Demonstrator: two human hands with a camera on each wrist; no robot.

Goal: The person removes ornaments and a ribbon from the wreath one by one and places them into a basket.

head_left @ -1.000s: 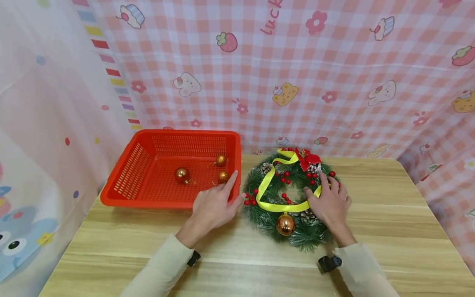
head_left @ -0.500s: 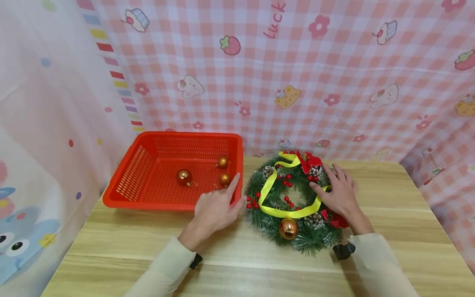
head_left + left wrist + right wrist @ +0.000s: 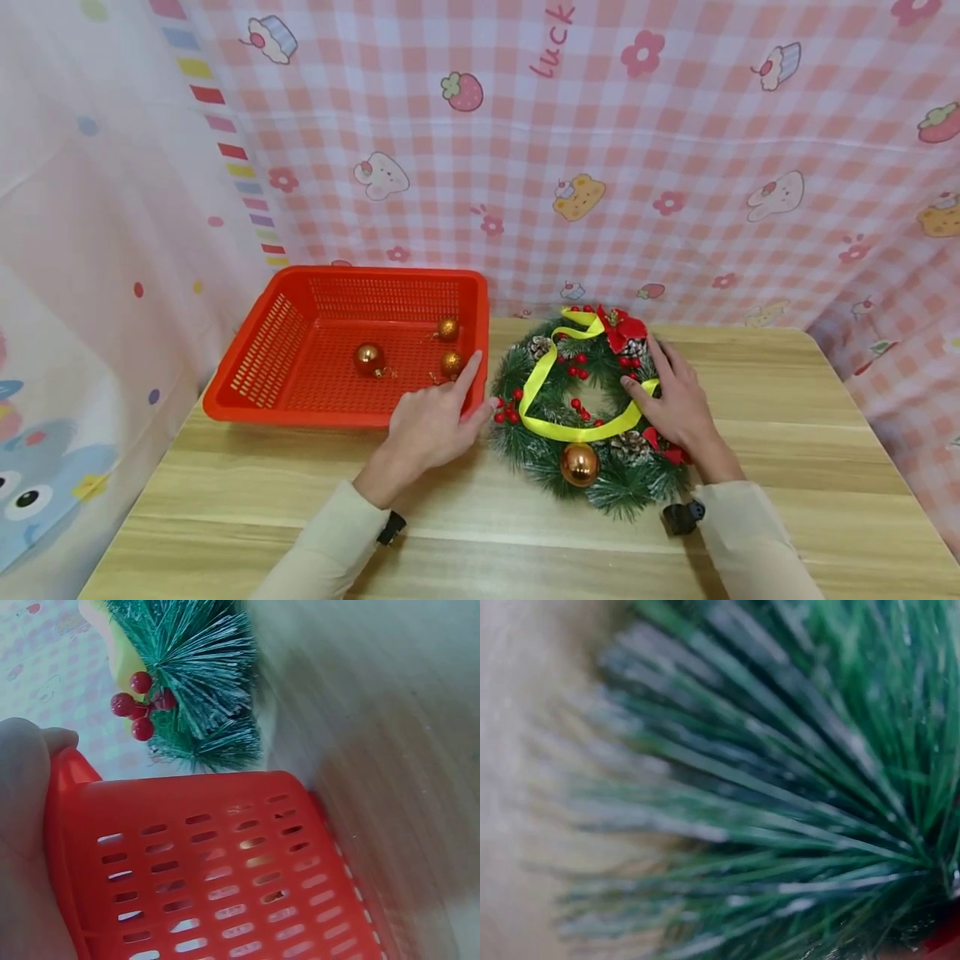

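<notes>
In the head view, a green Christmas wreath (image 3: 517, 371) with red berries, pine cones and red poinsettias lies on the table. A loose yellow ribbon (image 3: 534, 383) curves over it, and a shiny copper bauble (image 3: 580, 464) sits at its near edge. My right hand (image 3: 678, 408) lies over the wreath's right side, thumb at the ribbon and fingers stretched along the outer edge. To the left, my left hand (image 3: 427, 429) rests at the near right corner of a red plastic basket (image 3: 202, 847), index finger straight along the rim. Green needles (image 3: 202, 675) fill most of the right wrist view.
Inside the basket lie a smooth copper bauble (image 3: 369, 358) and two glittery gold baubles (image 3: 447, 328). The wooden table (image 3: 795, 467) ends at a pink checked curtain (image 3: 675, 125) behind. A paler curtain (image 3: 150, 192) hangs at the left.
My right hand has shifted right and towards me over the wreath, uncovering the lower poinsettia, then slightly back left. My left hand stays at the basket corner.
</notes>
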